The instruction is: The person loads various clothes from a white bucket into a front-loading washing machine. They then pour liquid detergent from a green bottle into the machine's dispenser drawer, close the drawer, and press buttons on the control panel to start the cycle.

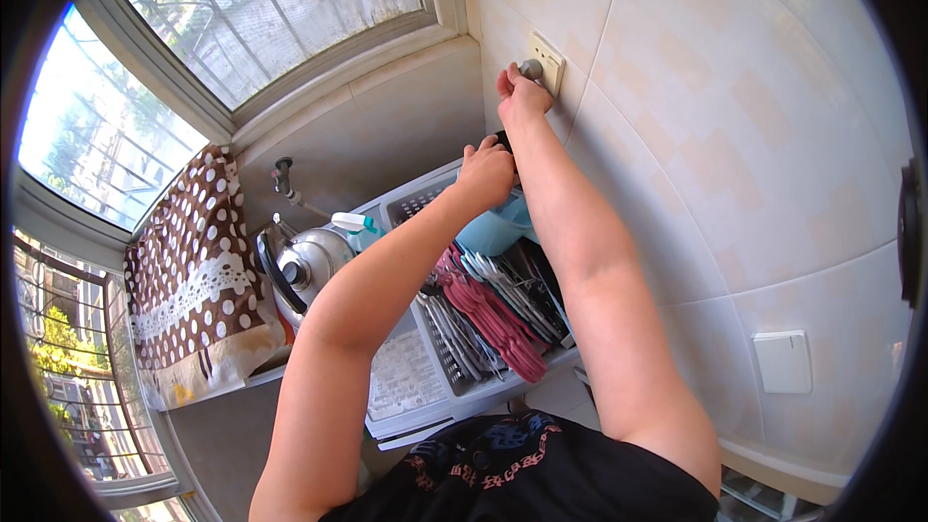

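My right hand [525, 98] reaches up to the tiled wall and grips a grey plug [531, 69], which sits against a cream wall socket [548, 61]. Below it, my left hand [488, 172] is over the back of the shelf top, beside a black object [502, 138] in the corner. My right forearm covers part of that object and some left fingertips, so whether the left hand holds it cannot be told. Under the left hand is a light blue plastic container [494, 232]. Closer to me, pink clothes hangers [496, 312] and grey ones fill a grey basket [444, 348].
A steel kettle [315, 261] and a spray bottle [359, 228] stand left of my left forearm. Behind them a tap [283, 175] juts from the wall. A polka-dot cloth [196, 283] drapes by the barred windows. A white wall switch [781, 362] is at right.
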A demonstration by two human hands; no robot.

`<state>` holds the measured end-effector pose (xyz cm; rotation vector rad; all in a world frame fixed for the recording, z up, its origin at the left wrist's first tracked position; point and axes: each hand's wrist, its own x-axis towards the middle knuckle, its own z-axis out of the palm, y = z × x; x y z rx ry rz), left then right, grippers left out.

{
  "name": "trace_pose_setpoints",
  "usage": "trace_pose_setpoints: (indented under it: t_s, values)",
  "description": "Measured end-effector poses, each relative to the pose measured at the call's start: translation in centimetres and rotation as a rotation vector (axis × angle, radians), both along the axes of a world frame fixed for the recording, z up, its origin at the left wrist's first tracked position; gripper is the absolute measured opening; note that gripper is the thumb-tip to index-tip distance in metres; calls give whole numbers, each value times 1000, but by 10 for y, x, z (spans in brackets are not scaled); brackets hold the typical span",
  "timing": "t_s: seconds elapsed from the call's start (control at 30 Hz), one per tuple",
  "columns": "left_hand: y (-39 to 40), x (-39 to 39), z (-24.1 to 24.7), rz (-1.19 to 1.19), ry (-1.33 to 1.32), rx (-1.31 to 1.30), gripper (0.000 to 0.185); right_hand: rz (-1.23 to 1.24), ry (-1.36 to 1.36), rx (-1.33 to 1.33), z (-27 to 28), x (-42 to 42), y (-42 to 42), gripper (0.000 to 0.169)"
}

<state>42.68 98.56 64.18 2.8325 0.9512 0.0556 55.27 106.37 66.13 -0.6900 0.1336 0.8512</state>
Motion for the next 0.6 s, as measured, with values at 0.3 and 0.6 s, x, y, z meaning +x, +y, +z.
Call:
trace_pose_setpoints:
  t_s: [0.3, 0.6]
  values:
    - [-3, -9, -4, 10, -80, -27, 30, -103, 203, 71, -8, 12, 20, 43]
    - [-5, 14, -17, -31, -9, 43, 59, -57, 57, 118, -22, 26, 22, 37]
